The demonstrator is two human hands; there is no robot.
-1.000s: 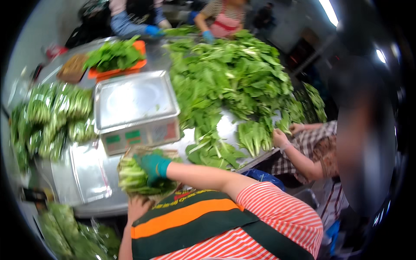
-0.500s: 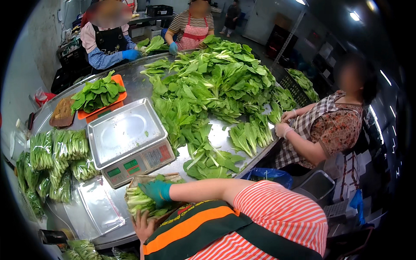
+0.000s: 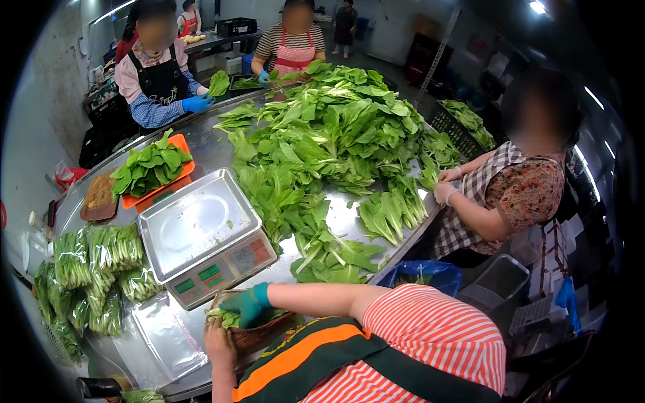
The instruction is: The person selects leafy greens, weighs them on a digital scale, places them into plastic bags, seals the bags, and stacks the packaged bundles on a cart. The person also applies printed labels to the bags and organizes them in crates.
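My right hand (image 3: 247,305), in a teal glove, reaches into a brown, shallow container (image 3: 252,338) and closes over pale-stemmed leafy greens (image 3: 230,320) inside it. Bare, my left hand (image 3: 220,341) grips the container's left end, its fingertips by the stems; part of the grip is hidden. Just beyond the container stands a silver platform scale (image 3: 201,225), with only a few leaf scraps on its pan. A flat clear plastic bag (image 3: 168,336) lies on the metal table to the left of my hands.
Bagged greens (image 3: 101,258) are stacked at left. Behind the scale, an orange scale (image 3: 180,142) carries leaves, beside a brown sheet-like piece (image 3: 101,195). A big heap of greens (image 3: 336,127) covers the far table. Co-workers handle greens across the table and at right. A blue-lined bin (image 3: 426,275) stands by the edge.
My right hand has pushed down over the greens, and more of the container's brown inside shows. My left fingers have drawn closer together. A co-worker at far left has lowered a leafy bunch.
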